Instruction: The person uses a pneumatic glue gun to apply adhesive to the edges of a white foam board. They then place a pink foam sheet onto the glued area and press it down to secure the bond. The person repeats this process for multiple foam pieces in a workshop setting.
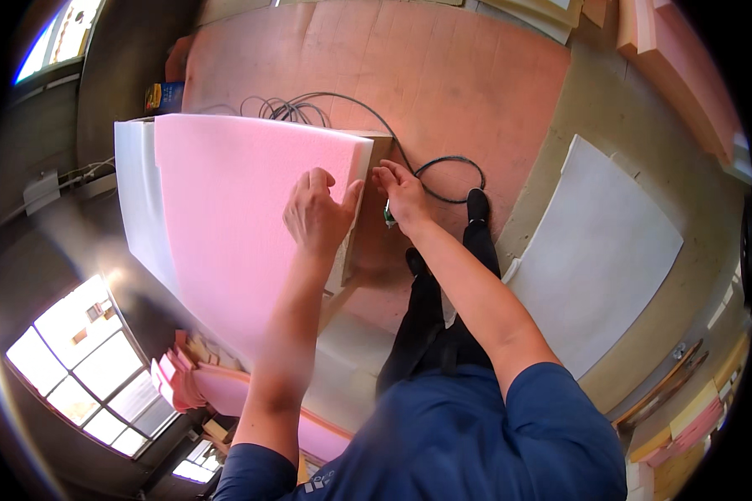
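Note:
A large pink foam sheet (234, 200) with a white edge lies over a stack in front of me. My left hand (317, 213) rests on it near the right edge, fingers bent, thumb spread out to the edge. Just right of that edge, my right hand (403, 196) is closed, its fingertips close to the stack's side. A small green and white object (389, 215) shows under the right palm; its kind is hidden by the hand. Under the pink sheet, a white foam layer (140, 196) sticks out on the left.
A black cable (297, 108) lies coiled behind the stack and loops across the reddish floor (443, 79) near my foot. On the right a white sheet (606, 250) lies flat. Pink foam blocks (677, 75) stand at the far right, and more foam pieces (175, 380) at the lower left.

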The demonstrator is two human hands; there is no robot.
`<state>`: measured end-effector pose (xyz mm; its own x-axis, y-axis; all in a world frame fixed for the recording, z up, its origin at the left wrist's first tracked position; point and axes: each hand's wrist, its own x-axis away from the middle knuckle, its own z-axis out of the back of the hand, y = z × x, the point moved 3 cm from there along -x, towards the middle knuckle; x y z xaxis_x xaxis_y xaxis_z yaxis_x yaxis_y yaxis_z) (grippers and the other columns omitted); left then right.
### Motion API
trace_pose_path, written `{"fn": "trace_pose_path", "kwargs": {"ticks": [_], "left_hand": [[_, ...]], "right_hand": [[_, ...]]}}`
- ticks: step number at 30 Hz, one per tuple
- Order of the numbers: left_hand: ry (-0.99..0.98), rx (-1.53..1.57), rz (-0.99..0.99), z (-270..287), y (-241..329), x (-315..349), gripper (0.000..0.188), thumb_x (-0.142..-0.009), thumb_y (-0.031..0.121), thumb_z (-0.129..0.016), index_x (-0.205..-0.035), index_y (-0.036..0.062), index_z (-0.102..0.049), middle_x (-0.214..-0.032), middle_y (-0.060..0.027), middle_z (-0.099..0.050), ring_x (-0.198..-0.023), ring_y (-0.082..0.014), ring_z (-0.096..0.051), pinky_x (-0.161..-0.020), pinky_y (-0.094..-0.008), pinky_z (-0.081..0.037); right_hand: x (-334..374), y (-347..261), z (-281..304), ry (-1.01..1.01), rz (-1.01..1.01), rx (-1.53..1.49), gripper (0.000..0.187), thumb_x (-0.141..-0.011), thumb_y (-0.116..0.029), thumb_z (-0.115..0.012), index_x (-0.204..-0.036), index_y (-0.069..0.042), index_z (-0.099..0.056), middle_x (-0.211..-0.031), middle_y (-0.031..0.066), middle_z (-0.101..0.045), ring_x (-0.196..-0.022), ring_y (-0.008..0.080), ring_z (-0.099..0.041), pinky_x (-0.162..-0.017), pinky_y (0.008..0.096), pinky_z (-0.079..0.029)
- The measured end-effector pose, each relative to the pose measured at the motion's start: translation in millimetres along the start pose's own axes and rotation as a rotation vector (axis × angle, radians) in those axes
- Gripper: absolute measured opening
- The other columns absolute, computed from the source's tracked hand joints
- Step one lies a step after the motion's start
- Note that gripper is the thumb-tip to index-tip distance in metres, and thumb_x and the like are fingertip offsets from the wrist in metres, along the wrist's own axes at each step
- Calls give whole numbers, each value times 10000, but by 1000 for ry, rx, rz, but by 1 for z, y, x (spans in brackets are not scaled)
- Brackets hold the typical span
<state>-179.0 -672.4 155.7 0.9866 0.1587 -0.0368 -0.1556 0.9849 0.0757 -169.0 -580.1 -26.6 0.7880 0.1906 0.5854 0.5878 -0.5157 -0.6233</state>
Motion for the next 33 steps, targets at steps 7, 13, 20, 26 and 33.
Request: {"fn": "trace_pose_path", "kwargs": {"ticks": [7,13,20,26,33], "left_hand": [[-168,-154,-66,-25,13,-49,317,-788,333,-768,-727,87,-577,-711,-94,-656,-638,-321,-638,-595,-439,-499],[-288,31,-198,-34,-2,-62,258,-856,190,-674,-695,32,-549,-646,-118,-624,-561,-294,-593,-552,-411,-461],[-516,372,38,-29,-18,-66,289,-901,159,-650,-702,-1,-514,-571,-98,-433,-543,-146,-389,-521,-337,-383],[-468,201,-63,-28,-4,-68,291,-893,209,-675,-697,35,-549,-615,-134,-552,-570,-286,-563,-556,-396,-453],[-353,239,-50,-22,-2,-48,318,-831,291,-757,-705,81,-555,-709,-85,-644,-627,-309,-624,-573,-433,-478]], "right_hand": [[-20,-24,-14,-147,-100,-215,332,-993,-174,-636,-1268,10,-611,-1083,49,-692,-939,113,-652,-827,256,-536],[-22,-27,-18,-138,-128,-145,309,-973,-139,-651,-1248,1,-628,-1103,60,-690,-964,134,-661,-820,283,-567],[-22,-29,-20,-164,-143,-228,335,-964,-97,-646,-1285,-3,-616,-1147,70,-683,-993,146,-658,-883,311,-572],[-21,-28,-19,-196,-133,-219,376,-973,-148,-652,-1324,-20,-603,-1167,37,-677,-1012,117,-639,-875,296,-562],[-15,-24,-18,-176,-183,-342,397,-989,-162,-639,-1348,-6,-576,-1213,53,-662,-1049,133,-640,-910,291,-546]]}}
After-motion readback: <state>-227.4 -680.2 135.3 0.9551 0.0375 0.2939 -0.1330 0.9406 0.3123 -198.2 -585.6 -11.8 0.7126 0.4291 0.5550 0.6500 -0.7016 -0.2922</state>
